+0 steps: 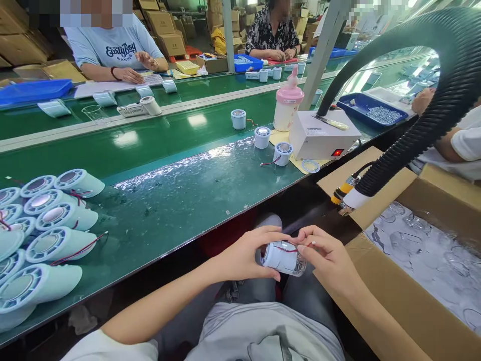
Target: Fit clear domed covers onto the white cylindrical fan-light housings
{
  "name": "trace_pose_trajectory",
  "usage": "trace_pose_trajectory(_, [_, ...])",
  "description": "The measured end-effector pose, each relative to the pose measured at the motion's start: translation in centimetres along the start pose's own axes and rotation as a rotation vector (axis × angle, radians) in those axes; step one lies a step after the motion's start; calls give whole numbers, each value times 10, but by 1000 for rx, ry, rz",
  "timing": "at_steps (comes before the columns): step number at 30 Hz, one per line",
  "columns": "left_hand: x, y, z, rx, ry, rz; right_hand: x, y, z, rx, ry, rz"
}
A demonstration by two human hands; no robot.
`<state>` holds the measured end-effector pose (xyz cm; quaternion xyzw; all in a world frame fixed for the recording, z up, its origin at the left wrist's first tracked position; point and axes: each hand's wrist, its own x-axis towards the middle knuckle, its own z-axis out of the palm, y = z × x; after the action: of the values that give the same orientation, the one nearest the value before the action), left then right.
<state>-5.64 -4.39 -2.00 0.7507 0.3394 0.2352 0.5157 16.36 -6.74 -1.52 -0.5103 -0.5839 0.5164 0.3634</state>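
Over my lap, my left hand [250, 253] wraps round a light-blue cylindrical housing [280, 259] with a clear plastic cover at its right end. Thin red and black wires [287, 248] run along the housing's upper side. At that right end, my right hand [325, 250] pinches the wires with thumb and fingers, and a small white connector [312, 243] shows by the fingers. The fingers partly hide both ends of the housing.
Similar light-blue housings [52, 215] crowd the bench's left. A white box [319, 133] with a lit red switch and a pink-lidded bottle [288, 103] stand ahead. A black ribbed hose [424, 100] arches over a carton [421, 296] of clear parts. Co-workers sit across the green belt [161, 120].
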Motion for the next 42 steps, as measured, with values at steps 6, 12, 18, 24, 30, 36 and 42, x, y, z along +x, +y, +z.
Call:
trace_pose_trajectory(6, [-1, 8, 6, -334, -4, -109, 1, -1, -11, 198, -51, 1])
trace_pose_trajectory(12, [-6, 3, 8, -634, 41, -184, -17, 6, -17, -283, -118, -308])
trace_pose_trajectory(18, [-10, 15, 2, -474, 0, -109, -25, 3, -20, -190, -175, -159])
trace_pose_trajectory(24, [-12, 21, 0, -385, -12, -3, -27, -10, -21, 6, -232, -35])
trace_pose_trajectory(30, [-13, 22, 0, -355, -12, 5, -27, -13, -21, 133, -267, 49])
trace_pose_trajectory(36, [-13, 22, -1, -328, -6, 58, -25, -14, -19, 280, -268, 137])
trace_pose_trajectory(42, [-13, 22, -2, -295, -4, 63, -22, -12, -15, 410, -254, 238])
